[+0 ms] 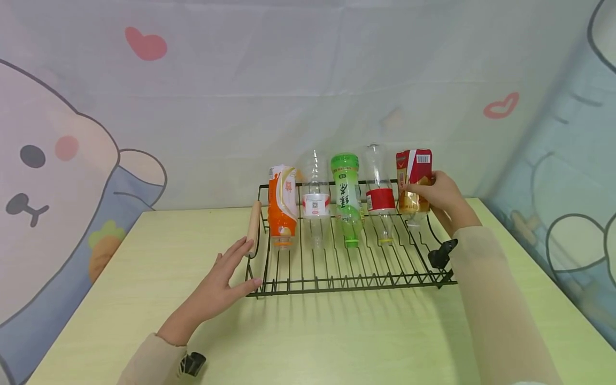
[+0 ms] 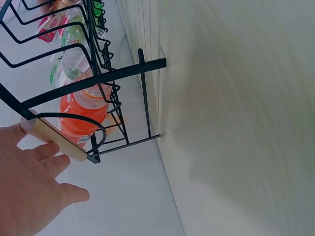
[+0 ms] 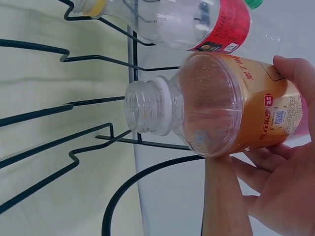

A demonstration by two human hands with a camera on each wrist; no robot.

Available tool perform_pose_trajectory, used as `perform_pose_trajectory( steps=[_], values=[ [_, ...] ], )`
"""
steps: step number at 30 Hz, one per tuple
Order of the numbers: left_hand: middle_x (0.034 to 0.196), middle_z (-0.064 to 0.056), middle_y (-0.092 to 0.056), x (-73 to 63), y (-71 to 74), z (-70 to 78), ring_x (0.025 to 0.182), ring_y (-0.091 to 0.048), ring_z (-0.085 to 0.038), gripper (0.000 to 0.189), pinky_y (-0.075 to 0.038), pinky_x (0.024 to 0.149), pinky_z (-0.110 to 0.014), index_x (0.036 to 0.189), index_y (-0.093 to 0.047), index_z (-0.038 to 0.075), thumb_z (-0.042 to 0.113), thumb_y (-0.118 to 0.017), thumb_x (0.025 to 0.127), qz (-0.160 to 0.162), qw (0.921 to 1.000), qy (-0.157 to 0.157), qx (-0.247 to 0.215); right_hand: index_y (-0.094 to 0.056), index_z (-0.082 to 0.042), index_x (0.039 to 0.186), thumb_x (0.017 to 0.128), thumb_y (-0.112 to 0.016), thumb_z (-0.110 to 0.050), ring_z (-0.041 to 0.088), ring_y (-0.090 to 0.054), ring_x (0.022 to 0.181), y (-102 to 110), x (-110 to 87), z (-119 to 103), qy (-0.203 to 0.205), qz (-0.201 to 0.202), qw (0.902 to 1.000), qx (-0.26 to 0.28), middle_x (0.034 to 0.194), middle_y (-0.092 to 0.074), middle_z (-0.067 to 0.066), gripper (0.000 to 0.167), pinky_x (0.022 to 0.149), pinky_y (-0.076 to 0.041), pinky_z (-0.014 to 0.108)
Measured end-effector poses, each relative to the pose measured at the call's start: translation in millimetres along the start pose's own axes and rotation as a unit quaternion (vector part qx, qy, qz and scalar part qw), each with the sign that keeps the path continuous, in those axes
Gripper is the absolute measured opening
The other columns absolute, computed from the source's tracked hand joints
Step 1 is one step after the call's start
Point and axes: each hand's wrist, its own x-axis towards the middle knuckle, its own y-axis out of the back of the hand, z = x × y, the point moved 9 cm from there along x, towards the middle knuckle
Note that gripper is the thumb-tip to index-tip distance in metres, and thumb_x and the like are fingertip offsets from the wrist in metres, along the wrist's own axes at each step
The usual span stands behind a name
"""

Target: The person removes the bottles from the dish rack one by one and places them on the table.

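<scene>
My right hand (image 1: 445, 195) holds a clear plastic bottle (image 1: 415, 179) with a red and gold label at the right end of a black wire rack (image 1: 337, 291). In the right wrist view, the thumb lies along one side of this bottle and the fingers reach round the other; its capless neck points toward the rack wires. At the rack's left end, my left hand (image 1: 218, 283) has its fingers extended, the fingertips against a wooden handle (image 2: 54, 140). Nearest to that hand on the rack lies an orange-and-white-labelled bottle (image 1: 282, 200), neck down.
Between the end bottles lean a clear bottle with a white label (image 1: 316, 205), a green bottle (image 1: 347, 192) and a clear bottle with a red label (image 1: 381, 200). The rack stands on a pale table (image 1: 337, 342) before a patterned cloth backdrop (image 1: 250, 96).
</scene>
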Motion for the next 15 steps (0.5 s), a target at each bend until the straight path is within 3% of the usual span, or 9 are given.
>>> perform_pose_trajectory(
  steps=[5, 15],
  values=[
    [0.158, -0.013, -0.02, -0.3, 0.6, 0.4, 0.145, -0.018, -0.037, 0.077, 0.0, 0.113, -0.064, 0.153, -0.025, 0.016, 0.037, -0.065, 0.091, 0.001, 1.0, 0.0, 0.006, -0.017, 0.011, 0.145, 0.089, -0.06, -0.052, 0.047, -0.037, 0.125, 6.9, -4.6, -10.6, 0.011, 0.014, 0.9991, -0.039, 0.142, -0.033, 0.033, 0.095, 0.1, -0.042, 0.058],
    [0.158, -0.012, -0.023, 0.4, 1.8, 1.8, 0.145, -0.019, -0.036, 0.077, 0.0, 0.112, -0.065, 0.153, -0.026, 0.015, 0.038, -0.066, 0.09, 0.0, 0.9998, 0.0, 0.019, -0.011, 0.007, 0.149, 0.088, -0.062, -0.053, 0.048, -0.034, 0.129, 17.3, -9.6, -24.2, 0.022, 0.022, 0.9993, -0.022, 0.147, -0.029, 0.032, 0.1, 0.099, -0.042, 0.059]
  ],
)
